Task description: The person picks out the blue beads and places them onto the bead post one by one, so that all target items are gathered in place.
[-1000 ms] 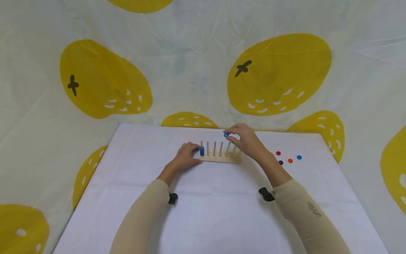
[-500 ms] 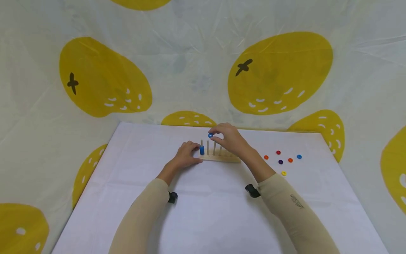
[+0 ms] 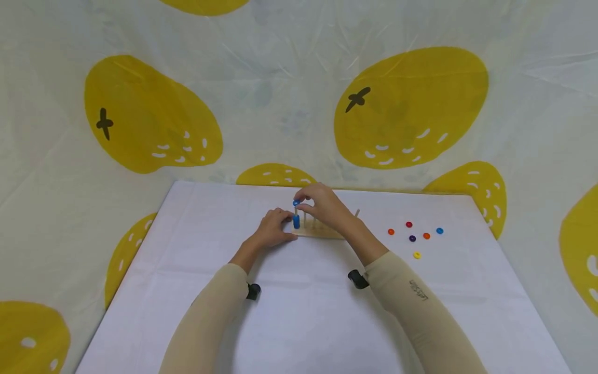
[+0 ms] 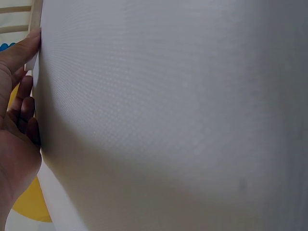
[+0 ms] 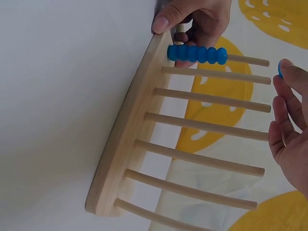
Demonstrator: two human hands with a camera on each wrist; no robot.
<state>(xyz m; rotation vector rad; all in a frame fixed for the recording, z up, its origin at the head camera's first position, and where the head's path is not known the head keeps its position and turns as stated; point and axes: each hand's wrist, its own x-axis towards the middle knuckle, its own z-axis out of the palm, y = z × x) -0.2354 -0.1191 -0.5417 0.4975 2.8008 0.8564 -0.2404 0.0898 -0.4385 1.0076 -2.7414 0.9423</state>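
A wooden peg rack stands on the white table with a row of upright pegs. Its leftmost peg carries a stack of several blue rings, and the top of that peg is bare. My left hand grips the rack's left end, thumb at the front and fingers behind. Between thumb and fingertips, my right hand pinches another blue ring at the tip of the leftmost peg. In the right wrist view only a sliver of that ring shows, slightly apart from the peg tip. The other pegs hold no rings.
Loose rings lie on the table right of the rack: red, purple, yellow, blue and two orange ones, including one orange ring. A patterned cloth hangs behind the table's back edge.
My right hand has moved left along the rack, carrying the blue ring from over the right-hand pegs to the leftmost peg. The left hand has stayed at the rack's end.
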